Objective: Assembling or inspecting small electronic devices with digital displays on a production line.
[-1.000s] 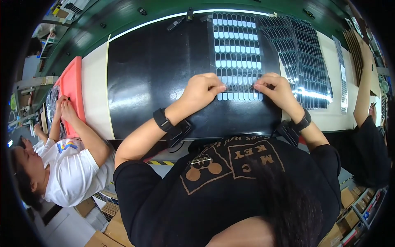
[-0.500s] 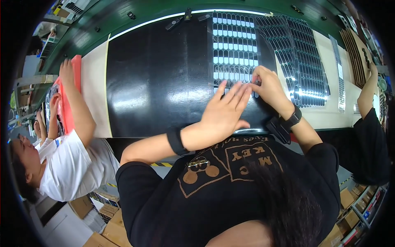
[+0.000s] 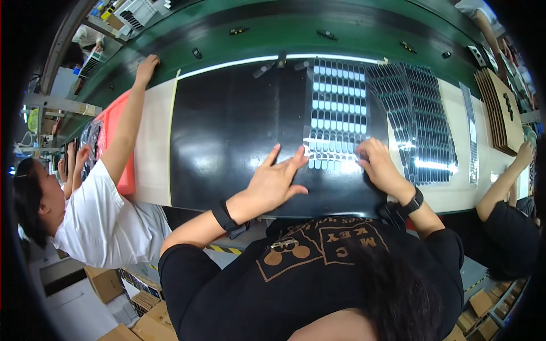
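Hands nr sheet edges, blk mat under

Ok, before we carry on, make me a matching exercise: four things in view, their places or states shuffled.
1. sheet of pale ovals
2. left hand
3. red tray
4. brown boards

A. beside the person in white
B. on the black mat
C. stacked at the picture's right
D. spread, near the sheet's lower left

Pairs: 1-B, 2-D, 3-A, 4-C
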The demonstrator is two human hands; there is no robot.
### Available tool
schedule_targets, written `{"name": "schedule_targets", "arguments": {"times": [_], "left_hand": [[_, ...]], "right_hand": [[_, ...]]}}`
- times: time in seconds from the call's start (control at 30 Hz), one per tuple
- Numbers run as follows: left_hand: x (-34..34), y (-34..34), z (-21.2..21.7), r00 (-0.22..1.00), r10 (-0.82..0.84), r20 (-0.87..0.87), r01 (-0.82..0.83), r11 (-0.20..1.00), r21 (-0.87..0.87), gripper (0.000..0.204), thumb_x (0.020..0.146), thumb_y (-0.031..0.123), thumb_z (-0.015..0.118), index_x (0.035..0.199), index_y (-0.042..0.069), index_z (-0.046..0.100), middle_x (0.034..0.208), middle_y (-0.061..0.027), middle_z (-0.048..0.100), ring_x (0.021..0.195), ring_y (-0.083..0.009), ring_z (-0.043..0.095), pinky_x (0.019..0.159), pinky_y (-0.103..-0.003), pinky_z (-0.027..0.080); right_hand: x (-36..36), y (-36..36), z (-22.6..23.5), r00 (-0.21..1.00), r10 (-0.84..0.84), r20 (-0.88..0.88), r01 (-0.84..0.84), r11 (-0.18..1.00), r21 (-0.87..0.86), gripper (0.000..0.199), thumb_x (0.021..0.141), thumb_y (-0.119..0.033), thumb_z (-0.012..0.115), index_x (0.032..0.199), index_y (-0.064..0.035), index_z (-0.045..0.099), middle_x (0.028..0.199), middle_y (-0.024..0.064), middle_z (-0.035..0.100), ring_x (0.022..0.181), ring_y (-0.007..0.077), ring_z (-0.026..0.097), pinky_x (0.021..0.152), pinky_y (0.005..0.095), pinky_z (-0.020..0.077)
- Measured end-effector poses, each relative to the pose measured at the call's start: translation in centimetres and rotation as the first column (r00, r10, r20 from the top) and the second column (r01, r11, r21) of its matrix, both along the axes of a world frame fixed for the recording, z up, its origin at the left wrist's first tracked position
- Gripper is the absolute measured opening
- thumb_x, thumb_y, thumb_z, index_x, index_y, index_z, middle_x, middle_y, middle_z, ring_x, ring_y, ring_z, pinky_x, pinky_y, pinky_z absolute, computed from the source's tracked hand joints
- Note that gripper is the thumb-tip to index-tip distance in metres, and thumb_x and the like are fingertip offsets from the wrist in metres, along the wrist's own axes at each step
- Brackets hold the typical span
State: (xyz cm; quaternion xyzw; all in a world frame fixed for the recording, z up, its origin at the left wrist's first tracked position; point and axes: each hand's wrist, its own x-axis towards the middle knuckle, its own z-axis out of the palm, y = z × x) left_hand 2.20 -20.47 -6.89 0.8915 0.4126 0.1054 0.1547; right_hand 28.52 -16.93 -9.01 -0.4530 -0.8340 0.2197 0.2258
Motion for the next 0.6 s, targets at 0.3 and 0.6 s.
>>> {"name": "schedule_targets", "arguments": {"times": [0.3, 0.6], "left_hand": [[-5.9, 17.3, 5.8, 0.922, 0.270, 0.279, -0.225, 0.957, -0.182, 0.022, 0.073, 0.012, 0.059, 0.091, 0.001, 0.057, 0.089, -0.0105, 0.059, 0.079, -0.0174, 0.058, 0.069, -0.025, 0.045], [-18.1, 41.3, -5.2, 0.740, 0.672, 0.033, -0.638, 0.684, 0.354, 0.036, 0.064, 0.026, 0.066, 0.093, 0.008, 0.055, 0.091, -0.0144, 0.056, 0.091, -0.0277, 0.052, 0.077, -0.034, 0.041]], "right_hand": [[1.6, 2.5, 5.3, 0.965, 0.211, -0.153, -0.236, 0.956, -0.174, 0.008, 0.071, -0.001, 0.056, 0.078, -0.0002, 0.053, 0.079, 0.0101, 0.052, 0.066, 0.0225, 0.051, 0.057, 0.0289, 0.0414], [1.6, 11.3, 11.9, 0.641, -0.338, -0.689, -0.225, 0.776, -0.590, 0.017, 0.085, -0.017, 0.044, 0.083, -0.0004, 0.048, 0.065, 0.0083, 0.052, 0.034, 0.0102, 0.043, 0.032, 0.0190, 0.0336]]}}
